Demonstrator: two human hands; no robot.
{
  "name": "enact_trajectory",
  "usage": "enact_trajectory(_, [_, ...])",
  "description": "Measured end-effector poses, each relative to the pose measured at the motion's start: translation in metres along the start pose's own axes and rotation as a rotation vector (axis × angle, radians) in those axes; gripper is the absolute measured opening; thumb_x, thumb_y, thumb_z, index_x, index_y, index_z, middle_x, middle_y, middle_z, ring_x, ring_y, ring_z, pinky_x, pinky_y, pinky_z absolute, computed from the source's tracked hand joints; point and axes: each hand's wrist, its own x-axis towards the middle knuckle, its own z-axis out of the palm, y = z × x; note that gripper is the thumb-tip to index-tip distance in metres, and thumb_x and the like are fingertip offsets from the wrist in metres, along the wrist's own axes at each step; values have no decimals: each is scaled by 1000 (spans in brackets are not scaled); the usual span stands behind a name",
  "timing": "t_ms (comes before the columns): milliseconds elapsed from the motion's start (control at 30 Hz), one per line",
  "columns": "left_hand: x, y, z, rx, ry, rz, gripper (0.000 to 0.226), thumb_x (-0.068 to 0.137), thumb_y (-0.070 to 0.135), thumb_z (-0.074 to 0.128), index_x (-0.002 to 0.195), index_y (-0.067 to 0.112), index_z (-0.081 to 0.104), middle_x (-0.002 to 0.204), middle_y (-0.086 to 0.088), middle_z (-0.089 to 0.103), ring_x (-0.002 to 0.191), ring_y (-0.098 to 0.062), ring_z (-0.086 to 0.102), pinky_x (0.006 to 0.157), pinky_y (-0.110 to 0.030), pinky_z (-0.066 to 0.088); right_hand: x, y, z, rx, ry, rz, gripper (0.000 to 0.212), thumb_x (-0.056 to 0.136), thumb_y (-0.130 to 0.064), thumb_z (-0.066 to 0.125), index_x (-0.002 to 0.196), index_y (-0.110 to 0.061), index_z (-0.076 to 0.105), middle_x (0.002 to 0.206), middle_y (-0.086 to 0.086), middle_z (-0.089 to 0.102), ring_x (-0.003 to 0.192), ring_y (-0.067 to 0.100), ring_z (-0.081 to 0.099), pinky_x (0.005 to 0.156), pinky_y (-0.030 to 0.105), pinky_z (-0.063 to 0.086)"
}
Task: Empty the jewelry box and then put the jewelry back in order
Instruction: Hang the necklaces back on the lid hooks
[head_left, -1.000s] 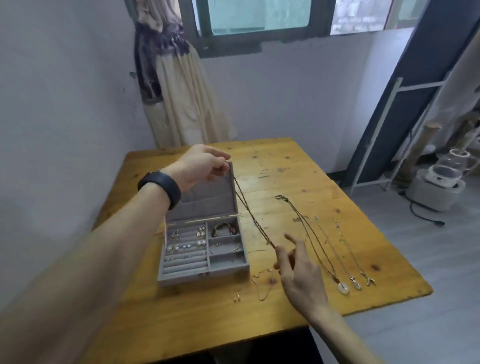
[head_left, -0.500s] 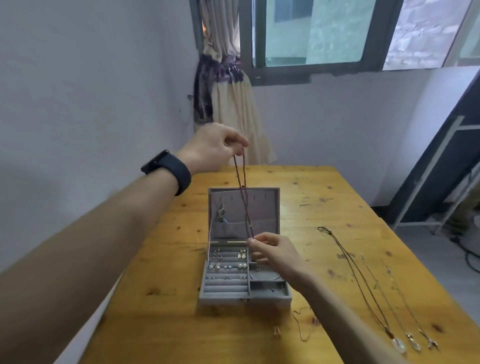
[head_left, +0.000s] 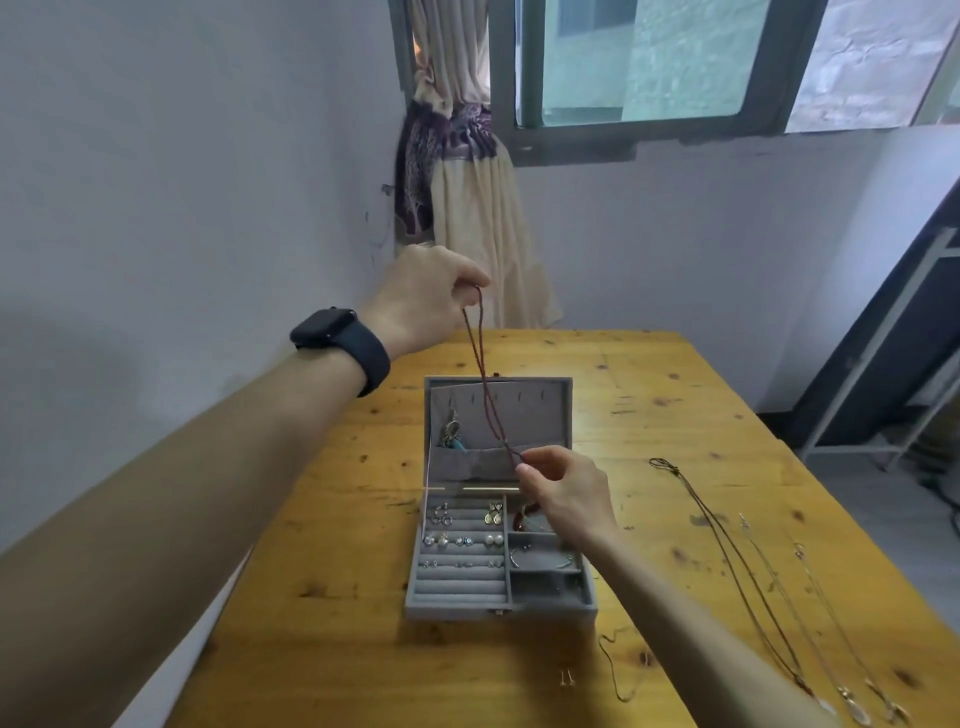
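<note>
Above the lid, far left: left hand (head_left: 423, 296) pinches the top of the red cord necklace (head_left: 483, 379), fingers curled on it, higher than the lid's upper edge.
Cord's long axis: steep, upper left down to lower right, stretched across the face of the lid (head_left: 545, 421).
Hooks (head_left: 519, 399): one row along the lid's top, behind the cord. The left hand is nearer, so hanging likely falls to it.
Jewelry box (head_left: 498, 613): one, open on the table (head_left: 337, 597), with one dangling pendant (head_left: 451, 431) in its lid. Earrings in the rolls are too small to count.
Right hand (head_left: 566, 499): thumb and forefinger clamp the cord's lower end, before the lid pocket (head_left: 467, 465).
Tabletop, right: three long necklaces (head_left: 723, 552) side by side. Before the box lie one thin chain (head_left: 609, 660) and one pair of studs (head_left: 567, 678).
</note>
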Motion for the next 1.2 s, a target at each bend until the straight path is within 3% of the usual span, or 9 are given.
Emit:
enact_trajectory(67, [5,-6,0,183,86,49,24,100,18,57,117,22,73,114,0,72,103,-19,66,89,-34,54,5,0,-2,-92,42,-81,16,93,-26,69,108,-22,74,90,-14,70,84,-1,66,75,16,57])
enact_trajectory(133, [8,-11,1,282,148,44,21,101,23,55,112,27,73,106,-1,73,97,-22,65,79,-40,56,13,1,-2,-182,71,-130,15,95,-26,67,107,-20,74,88,-11,70,81,1,66,72,17,56])
enact_trajectory(200, [12,-14,3,313,197,25,21,102,27,52,110,28,71,99,-2,71,90,-23,62,70,-39,55,24,-1,1,-247,76,-155,16,96,-28,66,107,-19,74,90,-6,72,81,7,66,76,26,57])
enact_trajectory(367, [19,-16,12,274,238,22,21,103,29,49,109,28,69,95,0,69,87,-21,61,64,-35,50,52,-14,12,-307,59,-76,19,94,-35,63,107,-26,74,101,-6,74,92,13,66,84,29,54])
enact_trajectory(633, [18,-20,37,328,163,55,25,104,27,44,112,32,68,102,6,69,98,-19,58,64,-30,41,67,-19,25,-682,-101,-55,26,93,-45,53,106,-31,70,99,-1,73,93,26,66,73,32,52])
enact_trajectory(767, [14,-25,48,290,103,61,23,103,30,48,112,31,69,105,7,70,100,-17,58,68,-29,39,67,-18,22,-676,-120,-73,32,87,-52,55,104,-27,68,96,0,72,89,26,65,75,36,55])
enact_trajectory(933, [3,-27,60,216,10,12,22,102,32,52,113,33,71,100,3,66,96,-14,57,72,-29,43,65,-14,14,-681,-51,-156,26,92,-44,57,108,-26,65,101,-1,70,89,24,63,69,32,50])
enact_trajectory(1067, [-5,-30,76,204,-47,-19,20,101,34,55,112,36,71,100,3,68,100,-16,60,79,-35,52,64,-11,13,-729,-136,-128,25,91,-43,55,102,-29,72,101,-5,72,90,21,64,69,30,49])
enact_trajectory(1200, [-11,-33,89,224,-66,-33,17,99,37,54,109,38,68,102,6,71,101,-16,59,78,-34,51,66,-15,10,-431,-56,-153,23,87,-43,61,102,-30,72,97,-11,72,91,10,66,78,27,54])
